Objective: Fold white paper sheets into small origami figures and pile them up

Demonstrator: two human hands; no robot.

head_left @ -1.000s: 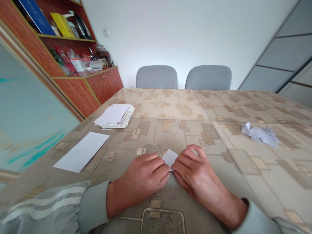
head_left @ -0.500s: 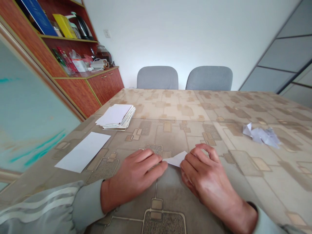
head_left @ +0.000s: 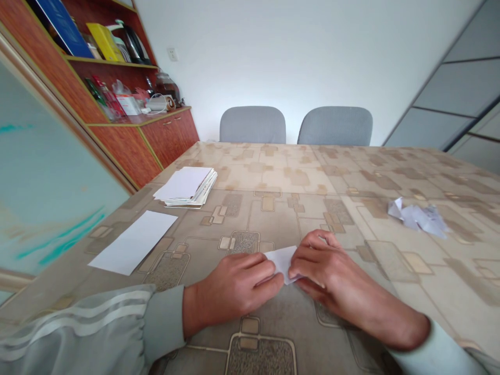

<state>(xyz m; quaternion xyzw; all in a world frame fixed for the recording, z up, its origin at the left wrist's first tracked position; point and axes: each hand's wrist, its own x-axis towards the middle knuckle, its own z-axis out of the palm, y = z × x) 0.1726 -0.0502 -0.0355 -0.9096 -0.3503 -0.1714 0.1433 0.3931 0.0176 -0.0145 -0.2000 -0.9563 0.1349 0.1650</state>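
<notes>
A small folded piece of white paper [head_left: 282, 258] lies between my two hands, low over the near middle of the table. My left hand [head_left: 238, 284] pinches its left end, fingers closed together and pointing right. On the other side, the thumb and fingers of my right hand [head_left: 324, 268] are closed on the right end. Both hands cover part of the paper, so its full shape is hidden.
A flat white paper strip [head_left: 135, 242] lies to the left, with a stack of papers [head_left: 185, 186] behind it. Folded white paper pieces [head_left: 417, 216] sit at the right. The patterned table [head_left: 273, 172] reaches back to two grey chairs [head_left: 252, 124].
My left hand has moved right and closer to my right hand, now gripping further along the paper. The paper has turned and shows a different outline.
</notes>
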